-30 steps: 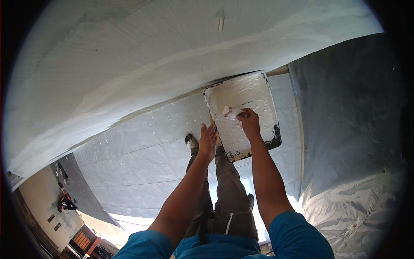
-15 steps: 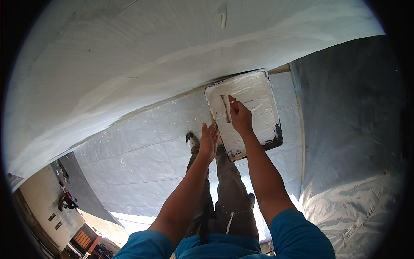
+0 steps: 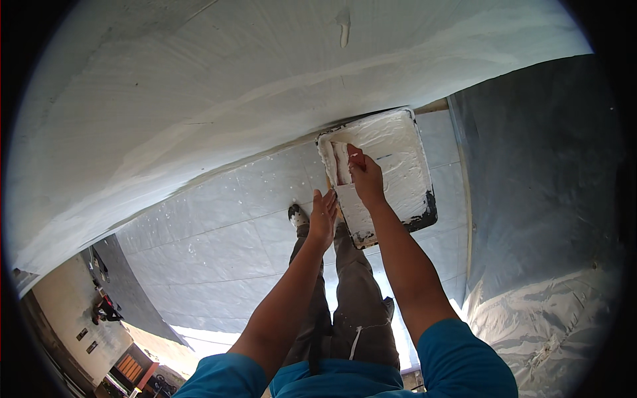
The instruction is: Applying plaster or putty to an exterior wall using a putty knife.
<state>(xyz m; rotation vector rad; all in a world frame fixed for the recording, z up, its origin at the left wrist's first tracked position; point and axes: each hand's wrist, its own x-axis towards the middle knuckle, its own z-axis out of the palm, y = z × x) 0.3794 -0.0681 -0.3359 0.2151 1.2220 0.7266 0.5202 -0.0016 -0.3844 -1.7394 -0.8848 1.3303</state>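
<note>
White plastered wall (image 3: pixel 199 86) across the top, ridged with trowel marks, one raised dab (image 3: pixel 343 25) near its upper edge. Pale tiled floor (image 3: pixel 219 245) below, speckled with white drips. Grey wall (image 3: pixel 537 179) at right, crumpled plastic sheet (image 3: pixel 551 325) at its foot. Sunlit patch (image 3: pixel 206 339) low on floor. Doorway clutter (image 3: pixel 106 308) at lower left, too small to tell.

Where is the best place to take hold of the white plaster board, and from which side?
Probably at the near left edge of the plaster board, from below, where the left hand already supports it. Its top is covered in wet white plaster, and the right hand works a scraper there, so gripping the upper face seems unwise.
</note>
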